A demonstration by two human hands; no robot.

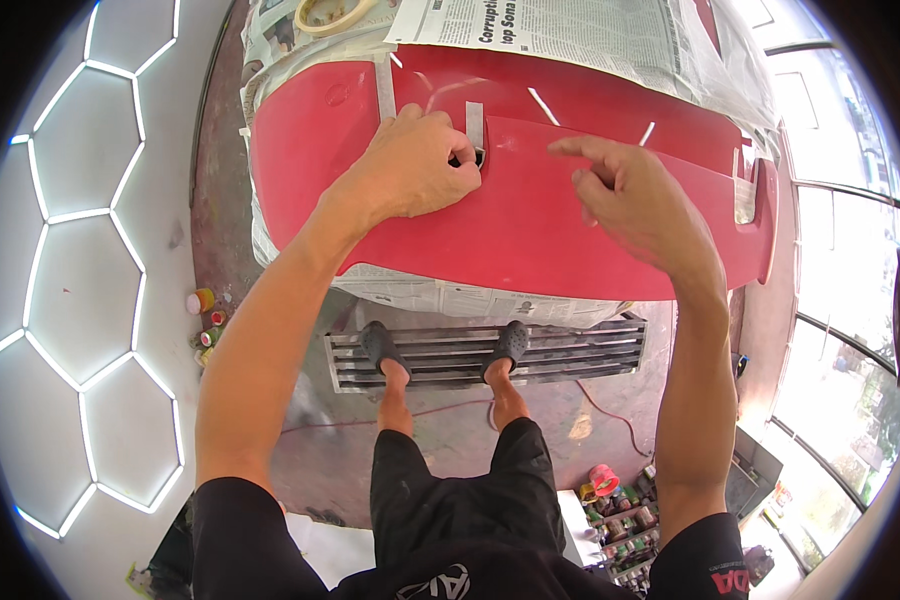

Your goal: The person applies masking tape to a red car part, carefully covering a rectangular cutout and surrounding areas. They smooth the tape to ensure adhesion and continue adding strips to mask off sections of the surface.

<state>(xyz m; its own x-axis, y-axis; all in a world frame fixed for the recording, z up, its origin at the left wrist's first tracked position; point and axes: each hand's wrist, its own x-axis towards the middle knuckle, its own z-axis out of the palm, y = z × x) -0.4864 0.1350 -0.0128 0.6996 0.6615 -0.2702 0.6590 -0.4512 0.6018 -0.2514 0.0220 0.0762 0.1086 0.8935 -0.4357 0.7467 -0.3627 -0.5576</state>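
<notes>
A large red car body panel (410, 240) spreads before me, its edges covered with newspaper (530, 30) and pale masking tape. Over its left middle my left hand (415, 165) bends down, thumb and fingers closed together at a small dark opening (480, 158). What they pinch, if anything, is hidden. Just above that opening a short strip of masking tape (474, 120) stands upright on the red surface. To the right, my right hand (630, 200) hovers over the panel with its index finger stretched out to the left and the other fingers loosely curled. Nothing shows in it.
My feet, in dark clogs, stand on a slatted metal platform (450, 375). A tape roll (332, 14) lies on newspaper at the far left. Paint cans (202, 300) sit on the floor at left; several containers (620, 520) fill a rack at lower right. A hose (610, 415) crosses the floor.
</notes>
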